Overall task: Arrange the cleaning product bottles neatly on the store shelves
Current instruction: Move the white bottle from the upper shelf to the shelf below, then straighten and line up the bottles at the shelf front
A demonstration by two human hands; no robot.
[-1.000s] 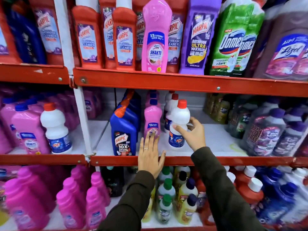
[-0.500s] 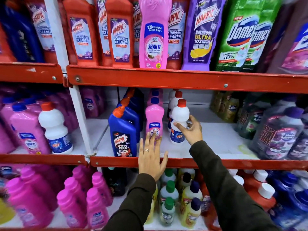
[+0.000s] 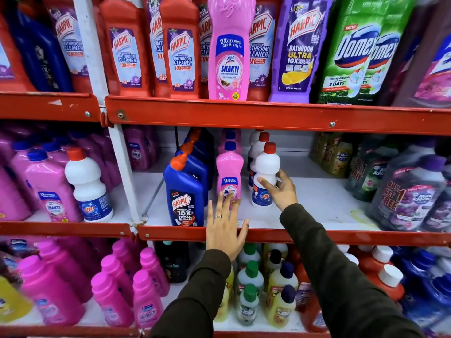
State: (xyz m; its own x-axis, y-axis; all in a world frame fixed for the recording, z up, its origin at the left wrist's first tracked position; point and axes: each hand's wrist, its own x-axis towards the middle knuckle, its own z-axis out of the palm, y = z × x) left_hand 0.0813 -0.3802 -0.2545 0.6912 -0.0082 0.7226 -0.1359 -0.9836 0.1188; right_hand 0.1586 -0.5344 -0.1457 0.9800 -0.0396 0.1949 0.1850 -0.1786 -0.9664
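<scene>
On the middle shelf (image 3: pixel 317 208) a white bottle with a red cap (image 3: pixel 264 172) stands upright, and my right hand (image 3: pixel 280 191) grips its lower right side. To its left stands a pink Shakti bottle (image 3: pixel 229 172). My left hand (image 3: pixel 225 225) lies flat over the red shelf edge, fingers spread, fingertips touching the pink bottle's base. A blue Harpic bottle (image 3: pixel 185 193) stands left of that. More bottles of each kind line up behind these three.
The top shelf holds red Harpic bottles (image 3: pixel 127 50), a tall pink Shakti bottle (image 3: pixel 229 50), a purple Harpic and green Domex packs (image 3: pixel 353 52). Purple Max Kleen bottles (image 3: pixel 410 193) fill the middle right. A white upright post (image 3: pixel 122 167) divides the bays. Pink and small bottles crowd the bottom shelf.
My right hand has pushed the white bottle slightly back on the shelf. My left hand stays flat at the pink bottle's base. The camera has moved closer.
</scene>
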